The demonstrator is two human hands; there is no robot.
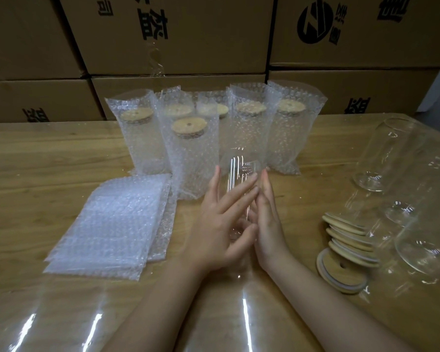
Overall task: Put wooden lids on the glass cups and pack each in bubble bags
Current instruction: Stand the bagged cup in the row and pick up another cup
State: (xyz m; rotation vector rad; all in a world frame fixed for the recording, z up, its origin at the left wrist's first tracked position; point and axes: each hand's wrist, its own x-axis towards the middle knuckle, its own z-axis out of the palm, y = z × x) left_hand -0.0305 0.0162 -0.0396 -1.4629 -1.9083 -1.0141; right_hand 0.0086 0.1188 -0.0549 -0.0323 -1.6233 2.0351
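The left hand (pixel 219 224) wraps fingers and thumb around a bare glass cup (pixel 239 171) held above the desk (pixel 48 161), and the right hand (pixel 268 224) presses flat against its side. Wooden lids (pixel 348 245) lie stacked at right, flat bubble bags (pixel 107 224) at left.

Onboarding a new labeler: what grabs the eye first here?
A clear cup held at centre between the left hand and right hand, with no lid on it. Behind it stands a cluster of lidded, bagged cups. Flat bubble bags lie stacked to the left, and loose lids and bare cups lie to the right.
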